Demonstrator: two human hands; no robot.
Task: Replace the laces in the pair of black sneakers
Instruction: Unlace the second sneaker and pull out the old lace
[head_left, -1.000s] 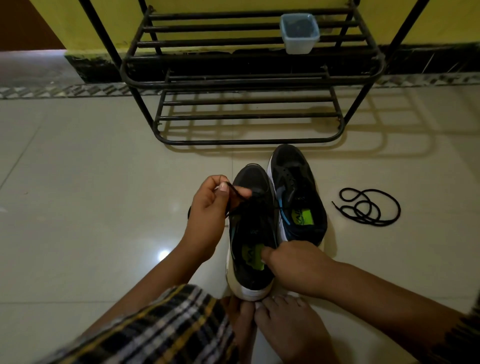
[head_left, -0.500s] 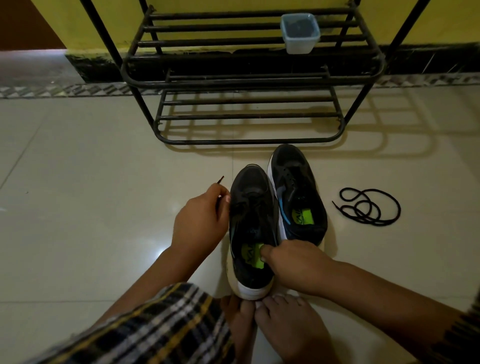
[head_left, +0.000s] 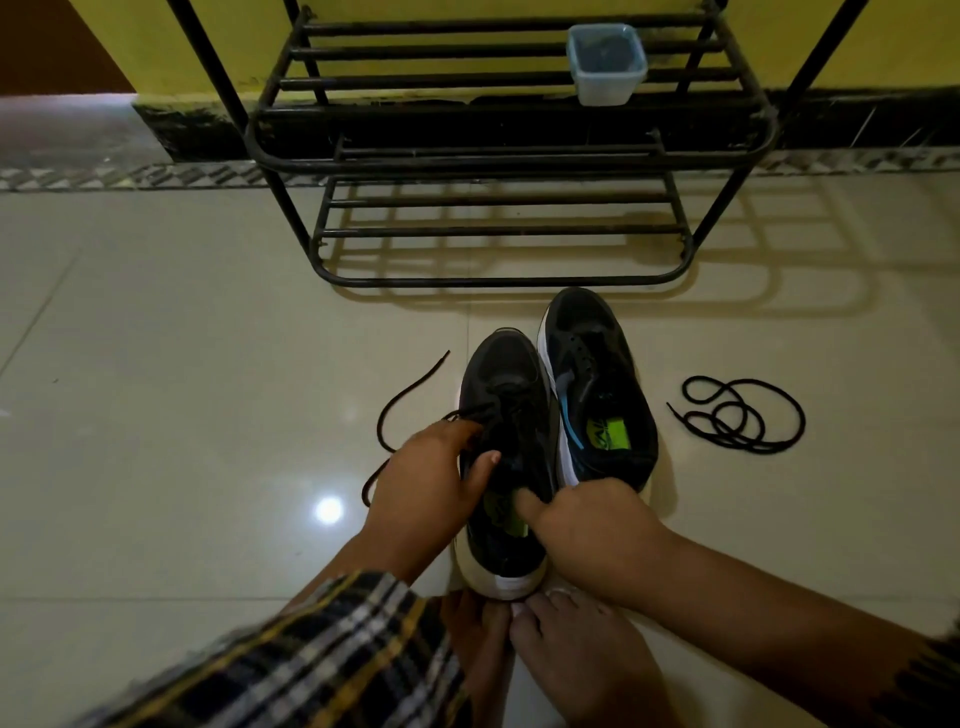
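Tiled floor (head_left: 182, 364): left hand (head_left: 431, 483) fingers apparently pinch lace (head_left: 410, 395); right hand (head_left: 592, 530) clasps sneaker (head_left: 506, 384).

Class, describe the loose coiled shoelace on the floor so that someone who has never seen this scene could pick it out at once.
Start at the black metal shoe rack against the yellow wall, then drop to the two black sneakers on the pale tiles before it. Right of the right sneaker lies a coiled black lace, touching neither shoe nor hand, whereas the other lace trails from the left sneaker.
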